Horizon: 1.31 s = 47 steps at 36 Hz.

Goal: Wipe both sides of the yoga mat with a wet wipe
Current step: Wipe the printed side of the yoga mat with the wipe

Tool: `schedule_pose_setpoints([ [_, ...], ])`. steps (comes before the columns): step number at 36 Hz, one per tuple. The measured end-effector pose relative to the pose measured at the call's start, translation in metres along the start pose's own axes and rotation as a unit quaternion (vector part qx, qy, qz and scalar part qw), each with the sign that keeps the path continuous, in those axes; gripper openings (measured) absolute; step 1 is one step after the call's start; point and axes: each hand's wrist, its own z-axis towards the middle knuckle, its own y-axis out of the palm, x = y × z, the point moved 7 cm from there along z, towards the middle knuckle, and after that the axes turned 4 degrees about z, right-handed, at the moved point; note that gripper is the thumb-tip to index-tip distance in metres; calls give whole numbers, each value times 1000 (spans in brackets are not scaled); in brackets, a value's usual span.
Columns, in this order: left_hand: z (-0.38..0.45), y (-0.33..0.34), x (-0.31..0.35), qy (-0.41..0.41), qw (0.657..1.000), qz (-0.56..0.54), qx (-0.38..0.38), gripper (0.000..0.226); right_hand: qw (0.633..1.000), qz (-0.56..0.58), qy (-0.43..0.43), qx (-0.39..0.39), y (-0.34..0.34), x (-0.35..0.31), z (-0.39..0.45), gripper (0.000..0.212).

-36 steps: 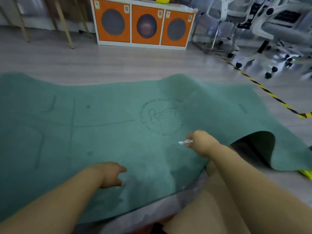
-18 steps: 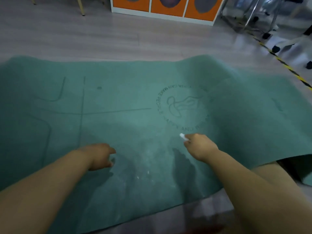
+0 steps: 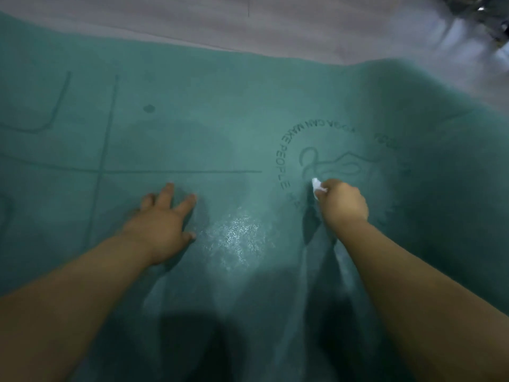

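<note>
A teal yoga mat (image 3: 209, 128) lies spread on the floor and fills most of the view, with printed guide lines and a round logo (image 3: 338, 164) at right of centre. My right hand (image 3: 344, 204) is closed on a small white wet wipe (image 3: 316, 186), pressed on the mat at the logo's lower edge. My left hand (image 3: 162, 221) rests flat on the mat with fingers spread, to the left of a shiny damp patch (image 3: 237, 235). The mat bulges upward at the far right.
Grey wood-look floor (image 3: 275, 26) runs along the far edge of the mat. Blurred chair bases (image 3: 487, 15) show at the top right corner. My shadow darkens the near part of the mat.
My head has tilted down and closer, so the cabinet and chairs left the view. My right hand pushed the wipe forward onto the logo. My left hand opened flat and slid forward.
</note>
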Motion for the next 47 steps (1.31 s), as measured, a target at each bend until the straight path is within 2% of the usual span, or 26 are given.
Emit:
schedule_pose_setpoints([
  [3, 8, 13, -13, -29, 999, 17, 2, 80, 999, 38, 36, 11, 13, 1, 28, 34],
  [7, 12, 25, -17, -41, 999, 34, 12, 77, 991, 99, 77, 40, 31, -6, 43, 31],
  [9, 13, 26, -16, -43, 999, 27, 10, 75, 992, 107, 50, 51, 41, -30, 33, 31],
  [12, 13, 26, -18, -46, 999, 24, 11, 75, 987, 74, -141, 5, 68, -102, -3, 24],
  [15, 12, 28, -18, -46, 999, 25, 13, 75, 926, 32, -369, -76, 92, -167, -65, 8],
  [17, 11, 31, -17, -44, 999, 21, 13, 73, 883, 27, -462, -75, 91, -179, -84, 10],
  [18, 10, 33, -16, -43, 999, 16, 14, 72, 881, 14, -466, -78, 88, -173, -77, 14],
  [20, 8, 38, -15, -44, 999, 3, 15, 70, 918, -11, -393, -51, 76, -146, -46, 20],
  [23, 8, 42, -13, -48, 999, -13, 16, 67, 986, -22, -162, 29, 46, -66, 18, 23],
  [25, 9, 42, -11, -48, 999, -23, 11, 66, 998, 8, -14, 65, 36, -18, 31, 28],
  [27, 9, 41, -10, -48, 998, -28, 8, 65, 997, 1, 43, 60, 43, -10, 24, 28],
  [29, 8, 41, -10, -50, 998, -33, 7, 65, 998, -8, -32, 47, 53, -48, 5, 24],
  [31, 8, 40, -9, -50, 998, -37, 8, 65, 982, 9, -184, 33, 66, -104, -29, 29],
  [34, 7, 39, -9, -49, 998, -40, 15, 66, 899, 12, -435, -38, 89, -164, -94, 43],
  [35, 7, 39, -10, -49, 998, -39, 18, 66, 873, 2, -481, -79, 96, -166, -105, 42],
  [36, 6, 39, -10, -49, 998, -36, 20, 66, 860, -8, -502, -88, 96, -161, -104, 38],
  [37, 6, 39, -11, -47, 998, -34, 22, 66, 870, -13, -488, -73, 91, -150, -93, 34],
  [38, 6, 40, -11, -45, 998, -33, 23, 66, 898, -26, -437, -43, 81, -133, -72, 33],
  [40, 6, 41, -10, -46, 998, -32, 24, 64, 964, -57, -258, 1, 60, -81, -25, 31],
  [41, 6, 41, -9, -46, 998, -33, 25, 63, 986, -56, -159, 9, 49, -49, -8, 31],
  [43, 7, 41, -7, -48, 998, -35, 26, 63, 999, -31, -21, 28, 37, -2, 1, 32],
  [45, 8, 41, -5, -51, 998, -34, 23, 62, 999, -13, 32, 27, 47, 4, -14, 37],
  [46, 8, 41, -4, -53, 998, -34, 20, 61, 999, -1, 23, 30, 56, -5, -27, 38],
  [47, 9, 41, -3, -54, 998, -32, 17, 60, 999, 10, -22, 34, 67, -22, -44, 39],
])
